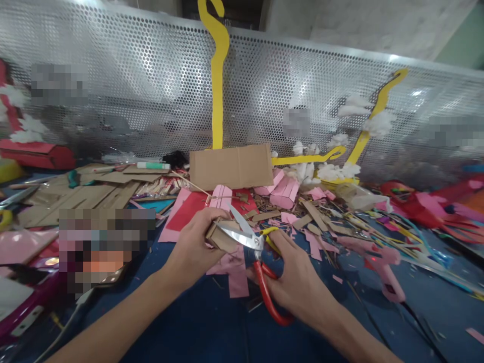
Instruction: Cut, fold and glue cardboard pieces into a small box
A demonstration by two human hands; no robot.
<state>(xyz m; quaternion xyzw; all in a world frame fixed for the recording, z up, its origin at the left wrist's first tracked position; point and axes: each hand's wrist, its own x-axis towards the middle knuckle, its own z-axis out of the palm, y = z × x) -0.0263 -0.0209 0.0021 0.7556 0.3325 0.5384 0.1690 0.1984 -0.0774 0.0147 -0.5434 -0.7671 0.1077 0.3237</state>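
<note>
**Inspector:** Perforated metal screen [124, 91] closes off the far side, with yellow paper cut-outs [217, 75] stuck upright on it, presumably so they stay flat. Below it, a blue worktable [212, 327] carries the litter.

**Clerk:** And at twelve o'clock from the hands?

**Inspector:** A folded cardboard sheet [231, 166] stands against the screen, with pink paper scraps [234, 267] spread beneath the work. A pink glue gun [381, 267] lies at three o'clock, well apart.

**Clerk:** The grip?

**Inspector:** Left hand [192, 249] is closed round a small cardboard piece [221, 237], holding it up off the table so the blades can get at its edge. Right hand [298, 282] has its fingers through the red loops of the scissors [253, 252] and is clenched on them; blades parted, straddling the cardboard (partway open, I judge).

**Clerk:** Anything unclear?

**Inspector:** Several blurred patches, one at nine o'clock, hide whatever sits there. The left palm covers much of the cardboard piece.
</note>
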